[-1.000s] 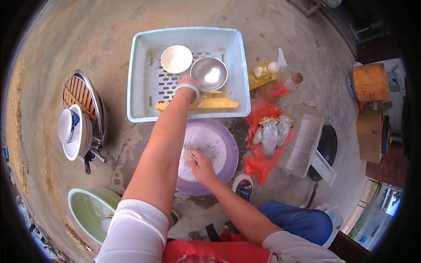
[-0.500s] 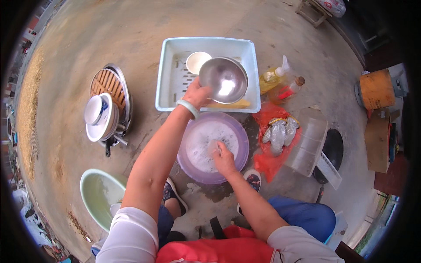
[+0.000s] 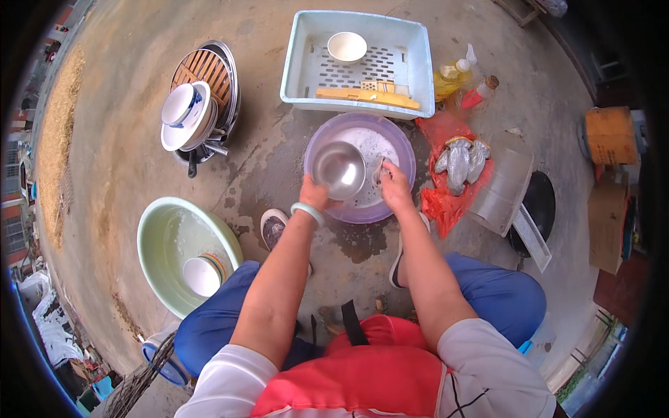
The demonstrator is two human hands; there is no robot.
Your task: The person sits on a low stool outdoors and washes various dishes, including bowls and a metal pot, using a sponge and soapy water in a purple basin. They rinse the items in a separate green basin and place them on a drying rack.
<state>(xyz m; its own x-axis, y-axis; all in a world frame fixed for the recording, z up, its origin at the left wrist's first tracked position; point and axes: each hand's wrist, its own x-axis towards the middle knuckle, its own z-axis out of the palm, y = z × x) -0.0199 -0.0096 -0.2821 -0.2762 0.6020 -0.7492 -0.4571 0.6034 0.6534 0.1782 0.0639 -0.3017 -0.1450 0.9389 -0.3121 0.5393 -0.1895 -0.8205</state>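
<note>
My left hand [image 3: 315, 191] grips a steel bowl [image 3: 338, 171] by its near-left side, inside the purple basin [image 3: 401, 195] of foamy water. My right hand [image 3: 390, 180] pinches a small greyish scrubber [image 3: 378, 171] just right of that bowl, over the suds. Beyond the basin, the pale blue tray [image 3: 293, 63] holds a white bowl [image 3: 347, 46] and a yellow plastic piece [image 3: 366, 97] over its slotted bottom.
A pile of dishes, pans and trays [image 3: 187, 113] stands left. A green basin [image 3: 155, 244] with stacked bowls is lower left. On the right lie bottles [image 3: 453, 78], gloves on a red bag [image 3: 456, 167], a clear container [image 3: 505, 181], a black pan [image 3: 540, 209] and boxes [image 3: 605, 216].
My left hand has brought the steel bowl from the blue tray down into the purple basin. My right hand stays at the basin with the scrubber. The whole view has shifted.
</note>
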